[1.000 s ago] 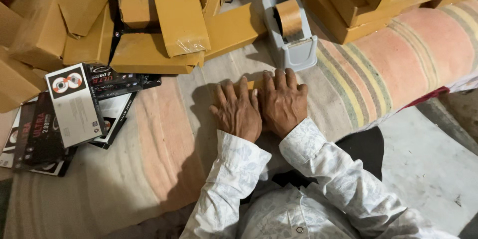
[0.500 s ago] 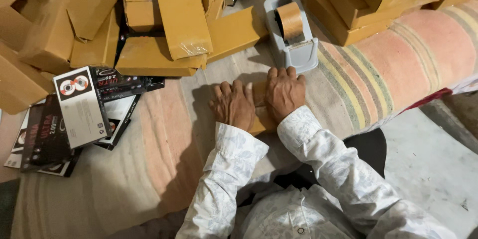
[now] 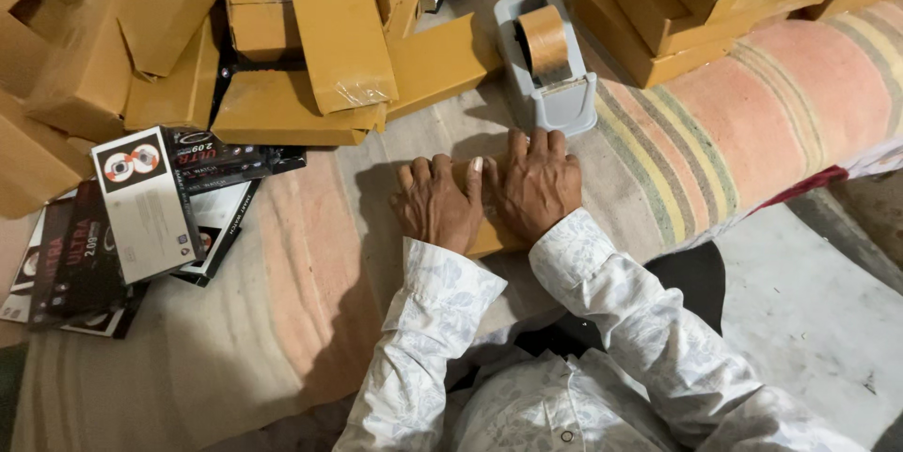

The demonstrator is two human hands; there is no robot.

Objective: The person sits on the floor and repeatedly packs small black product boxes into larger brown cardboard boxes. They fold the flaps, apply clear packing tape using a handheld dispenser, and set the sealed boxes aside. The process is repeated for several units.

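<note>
1. A striped cloth covers the work surface.
2. Brown parcels heap up far left.
3. A grey tape dispenser stands just beyond the hands.
4. Left hand and right hand, side by side, press flat on a brown-wrapped box in the near middle.

Striped cloth w/ tan parcels, tape dispenser, black & white product boxes lying on it.
</note>
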